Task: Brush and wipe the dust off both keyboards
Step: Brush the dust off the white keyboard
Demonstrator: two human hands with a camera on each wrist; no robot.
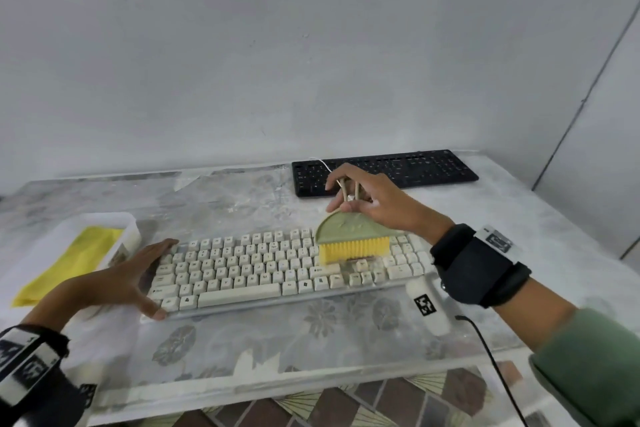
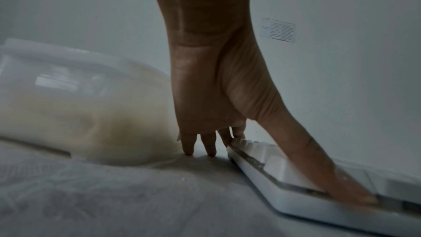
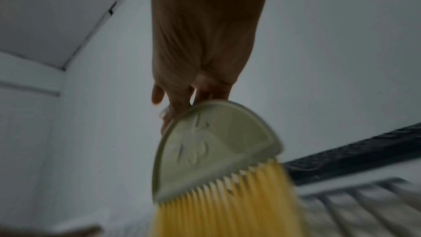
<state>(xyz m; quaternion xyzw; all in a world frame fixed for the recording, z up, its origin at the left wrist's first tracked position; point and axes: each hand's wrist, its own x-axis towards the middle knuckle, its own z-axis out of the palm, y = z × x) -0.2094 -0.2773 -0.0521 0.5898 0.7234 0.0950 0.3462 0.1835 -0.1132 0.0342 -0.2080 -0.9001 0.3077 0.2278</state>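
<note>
right hand (image 1: 375,201) grips the brush (image 1: 351,239), bristles on the white keyboard (image 1: 277,270); left hand (image 1: 114,282), fingers straight, steadies it. black keyboard (image 1: 384,172) and yellow cloth (image 1: 65,263) look untouched: early brushing.

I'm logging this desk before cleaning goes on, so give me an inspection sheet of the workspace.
Surface: table under a clear floral cover.
Job's things: white keyboard near; black keyboard at the back; brush, bristles on the white keys; yellow cloth in a white tray.
Clutter: white tagged device.
Grippers: left hand braces the white keyboard's end; right hand pinches the brush handle.
Cables: black cable; white cable.
Surroundings: grey wall.
</note>
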